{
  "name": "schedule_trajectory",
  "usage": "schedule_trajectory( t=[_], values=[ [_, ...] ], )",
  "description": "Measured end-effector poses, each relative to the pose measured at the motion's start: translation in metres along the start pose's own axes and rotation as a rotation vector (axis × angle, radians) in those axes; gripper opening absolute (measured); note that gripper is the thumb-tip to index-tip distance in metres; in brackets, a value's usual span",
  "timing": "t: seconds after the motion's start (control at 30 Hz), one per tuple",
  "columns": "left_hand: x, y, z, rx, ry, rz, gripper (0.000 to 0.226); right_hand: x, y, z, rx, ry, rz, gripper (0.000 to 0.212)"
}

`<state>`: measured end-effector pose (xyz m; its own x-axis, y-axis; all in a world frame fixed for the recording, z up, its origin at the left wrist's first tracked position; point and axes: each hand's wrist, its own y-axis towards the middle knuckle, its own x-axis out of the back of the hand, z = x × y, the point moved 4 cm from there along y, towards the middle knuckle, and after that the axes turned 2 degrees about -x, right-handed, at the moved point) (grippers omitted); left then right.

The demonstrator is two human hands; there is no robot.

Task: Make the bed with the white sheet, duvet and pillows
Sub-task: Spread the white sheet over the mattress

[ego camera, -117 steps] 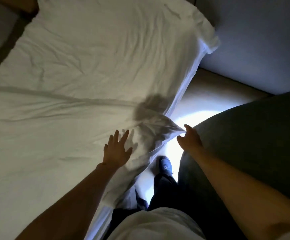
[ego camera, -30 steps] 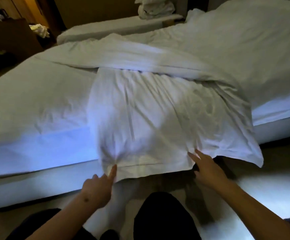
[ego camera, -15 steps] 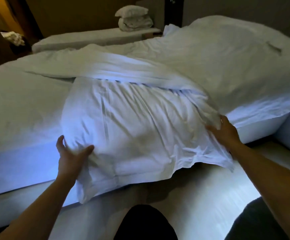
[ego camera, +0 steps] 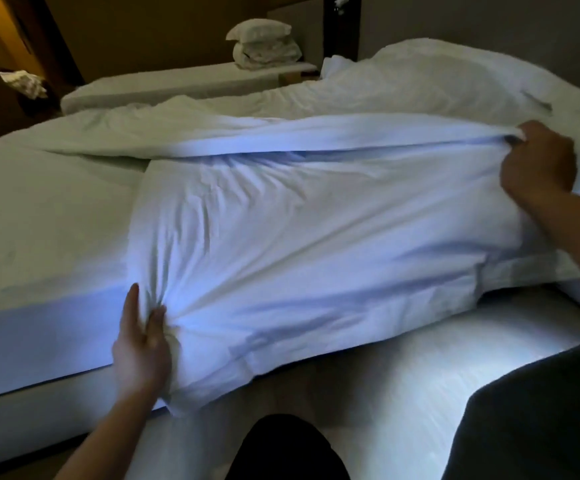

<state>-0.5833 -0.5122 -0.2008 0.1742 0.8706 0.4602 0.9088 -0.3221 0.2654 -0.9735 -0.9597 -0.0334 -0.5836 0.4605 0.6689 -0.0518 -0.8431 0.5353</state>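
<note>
A white pillow (ego camera: 316,237) lies across the near edge of the bed, partly overhanging the side. My left hand (ego camera: 141,344) grips its lower left corner, bunching the fabric. My right hand (ego camera: 537,164) is closed on the pillow's upper right end, where the white duvet (ego camera: 368,95) folds over it. The duvet lies rumpled across the far half of the bed. The white sheet (ego camera: 46,216) covers the mattress at the left. Two more pillows (ego camera: 264,43) are stacked on a second bed behind.
A second bed (ego camera: 177,84) stands behind the first. A dark piece of furniture (ego camera: 537,417) fills the lower right corner. Pale floor (ego camera: 385,386) runs between it and the bed. Crumpled white cloth (ego camera: 25,83) rests on dark furniture at the far left.
The view has come closer to the bed. My right hand moved up and right along the pillow to its top end. My left hand closed on the lower left corner.
</note>
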Motion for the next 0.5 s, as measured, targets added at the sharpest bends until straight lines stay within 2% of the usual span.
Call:
schedule_trajectory(
  t=[0.07, 0.13, 0.23, 0.33, 0.4, 0.5],
  values=[
    [-0.009, -0.013, 0.003, 0.06, 0.037, 0.003, 0.052, -0.017, -0.003, -0.003, -0.012, -0.072, 0.053, 0.017],
    [-0.022, -0.021, 0.008, 0.101, 0.129, 0.041, 0.054, -0.047, -0.024, -0.034, -0.078, -0.139, 0.227, 0.015],
    [-0.032, -0.013, 0.027, 0.121, 0.208, 0.13, 0.07, -0.1, -0.072, -0.055, -0.18, -0.171, 0.486, 0.034],
    [-0.043, -0.004, 0.04, 0.072, 0.271, 0.215, 0.082, -0.129, -0.109, -0.028, -0.136, -0.068, 0.44, 0.066],
    [-0.043, 0.001, 0.044, 0.013, 0.323, 0.169, 0.08, -0.138, -0.129, -0.002, -0.05, -0.014, 0.343, 0.082],
    [-0.032, 0.016, 0.026, -0.153, 0.438, 0.06, 0.077, -0.146, -0.133, 0.033, 0.054, -0.07, 0.296, 0.089]
  ],
)
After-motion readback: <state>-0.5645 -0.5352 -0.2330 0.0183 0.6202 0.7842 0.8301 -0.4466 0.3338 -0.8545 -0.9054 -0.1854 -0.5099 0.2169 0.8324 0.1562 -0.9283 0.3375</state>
